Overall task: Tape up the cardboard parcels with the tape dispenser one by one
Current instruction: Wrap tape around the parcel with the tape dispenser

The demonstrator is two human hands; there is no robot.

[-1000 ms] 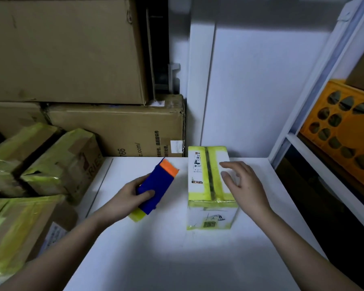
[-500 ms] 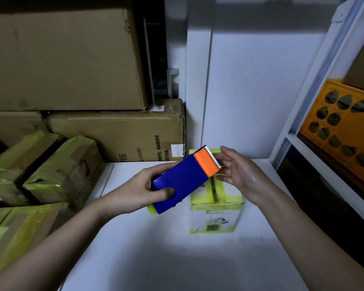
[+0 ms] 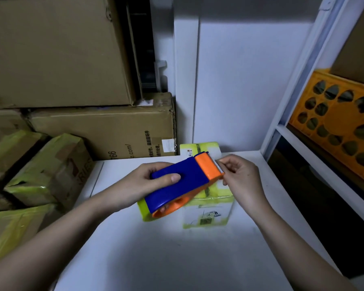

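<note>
My left hand grips the blue and orange tape dispenser by its blue body and holds it tilted above the table. A yellow tape roll shows at its lower end. My right hand has its fingertips pinched at the serrated blade on the orange end. Under and behind the dispenser stands a small parcel wrapped in yellow tape, partly hidden, with a label on its near side.
The white table carries the parcel. Yellow-taped parcels pile up at the left. Large brown cartons are stacked behind them. A white shelf frame with an orange crate stands on the right.
My right hand left the parcel's top and came to the dispenser's blade end. My left hand lifted the dispenser over the parcel and lowered it slightly toward level.
</note>
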